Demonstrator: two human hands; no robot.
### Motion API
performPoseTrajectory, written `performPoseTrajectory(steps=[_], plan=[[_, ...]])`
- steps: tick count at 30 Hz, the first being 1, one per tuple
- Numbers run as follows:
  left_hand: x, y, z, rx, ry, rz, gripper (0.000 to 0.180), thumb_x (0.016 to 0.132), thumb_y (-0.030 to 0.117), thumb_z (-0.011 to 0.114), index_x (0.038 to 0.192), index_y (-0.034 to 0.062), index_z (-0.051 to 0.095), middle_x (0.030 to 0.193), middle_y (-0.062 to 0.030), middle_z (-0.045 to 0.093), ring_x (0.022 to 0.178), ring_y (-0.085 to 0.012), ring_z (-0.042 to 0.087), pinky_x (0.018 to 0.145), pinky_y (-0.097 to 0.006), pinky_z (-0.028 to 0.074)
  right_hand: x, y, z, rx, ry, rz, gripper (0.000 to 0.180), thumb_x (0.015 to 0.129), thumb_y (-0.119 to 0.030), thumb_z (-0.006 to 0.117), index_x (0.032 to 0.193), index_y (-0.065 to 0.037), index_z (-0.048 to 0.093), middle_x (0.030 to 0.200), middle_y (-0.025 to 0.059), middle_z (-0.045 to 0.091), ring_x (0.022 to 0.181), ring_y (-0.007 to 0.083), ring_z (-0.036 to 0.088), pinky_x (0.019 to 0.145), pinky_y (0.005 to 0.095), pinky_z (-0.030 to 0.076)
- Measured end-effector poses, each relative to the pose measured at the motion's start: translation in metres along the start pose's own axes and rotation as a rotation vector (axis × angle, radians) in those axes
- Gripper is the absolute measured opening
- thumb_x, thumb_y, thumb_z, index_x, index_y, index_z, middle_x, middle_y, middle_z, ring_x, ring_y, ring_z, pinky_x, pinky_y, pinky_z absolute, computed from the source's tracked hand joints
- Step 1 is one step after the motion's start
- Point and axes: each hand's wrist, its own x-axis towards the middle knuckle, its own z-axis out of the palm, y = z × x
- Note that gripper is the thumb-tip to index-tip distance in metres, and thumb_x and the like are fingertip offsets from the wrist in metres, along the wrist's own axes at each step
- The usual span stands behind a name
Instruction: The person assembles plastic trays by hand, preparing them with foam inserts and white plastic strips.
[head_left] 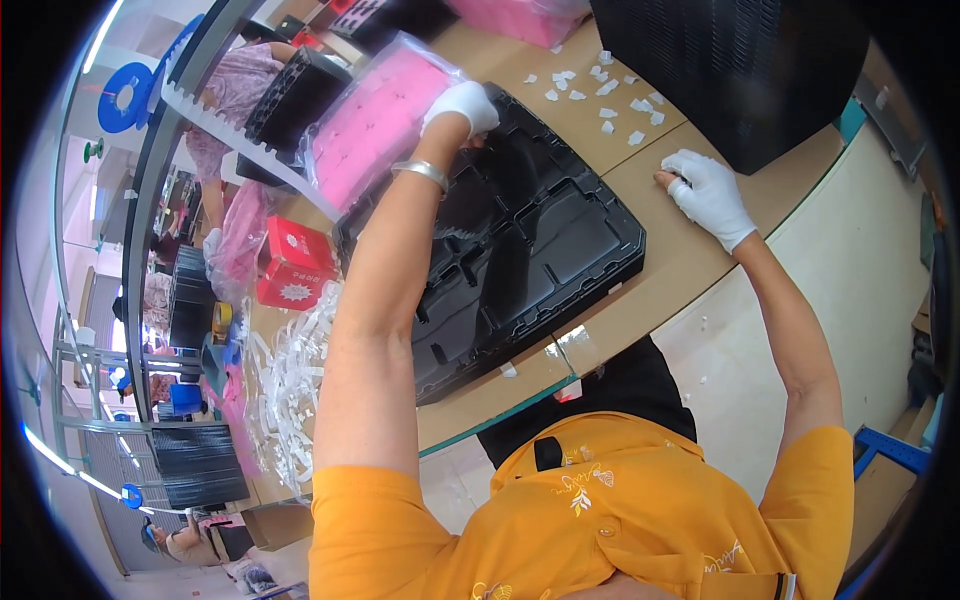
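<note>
Orange shirt (610, 505) cloth fronts the worker; beyond it, the black tray (530, 240) lies on a cardboard-topped table (625, 330). Its near side sits close to the table's edge, so a careless tug might, I'd guess, tip it off. Left arm stretched forward, the left hand (462, 112) curls at the tray's far rim; right arm bent outward, the right hand (708, 196) has half-bent fingers. Whether either grips anything, I can't tell.

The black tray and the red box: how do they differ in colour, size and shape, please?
Colour: the black tray is glossy black all over, while the red box is red with white printed marks.

Size: the tray looks much bigger and wider than the box.

Shape: the tray has moulded ridges and hollows, while the box has flat sides.

Shared: both are on the brown table.
</note>
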Motion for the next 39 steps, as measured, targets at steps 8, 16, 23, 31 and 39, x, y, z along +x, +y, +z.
performPoseTrajectory(steps=[8,16,23,31,39], plan=[[0.004,-0.036,0.011,-0.404,0.007,-0.048,0.019,0.083,0.018,0.066,0.074,0.0014,0.066,0.065,-0.0056,0.062,0.054,-0.0153,0.06,0.044,-0.029,0.046,0.002,0.0,0.003,0.029,0.012,-0.013,0.02,0.089,-0.023,0.063,0.091,-0.005,0.069,0.088,0.0107,0.066,0.084,0.0301,0.063,0.074,0.0378,0.048],[0.003,-0.05,0.016,-0.546,0.024,-0.002,0.015,0.085,0.016,0.065,0.076,0.0043,0.066,0.065,-0.0036,0.061,0.054,-0.0125,0.058,0.044,-0.027,0.045,0.002,0.0,0.004,0.001,0.001,-0.013,0.021,0.091,-0.027,0.062,0.091,-0.008,0.071,0.088,0.0096,0.066,0.085,0.0305,0.064,0.074,0.0399,0.049],[-0.004,-0.052,0.014,-0.6,0.018,-0.031,0.013,0.086,0.014,0.072,0.08,0.0031,0.07,0.069,-0.005,0.066,0.055,-0.0131,0.063,0.046,-0.028,0.051,0.002,-0.002,0.003,-0.009,0.018,-0.014,0.02,0.09,-0.027,0.063,0.09,-0.008,0.07,0.088,0.0095,0.067,0.085,0.0306,0.064,0.074,0.0402,0.049],[-0.007,-0.021,0.014,-0.174,0.156,0.014,0.02,0.082,0.016,0.073,0.08,-0.0043,0.07,0.066,-0.0107,0.068,0.054,-0.0198,0.065,0.047,-0.033,0.053,0.003,-0.001,0.004,-0.015,0.014,-0.006,0.019,0.09,-0.027,0.063,0.09,-0.009,0.07,0.089,0.0095,0.067,0.085,0.0308,0.064,0.074,0.0404,0.05],[-0.006,-0.03,0.016,-0.27,0.068,-0.032,0.015,0.079,0.003,0.057,0.083,-0.0047,0.069,0.069,-0.0198,0.067,0.057,-0.0291,0.067,0.05,-0.039,0.053,0.003,0.004,0.003,-0.023,0.025,-0.027,0.018,0.088,-0.026,0.064,0.086,-0.009,0.069,0.085,0.0097,0.065,0.083,0.0316,0.064,0.071,0.0417,0.049]])
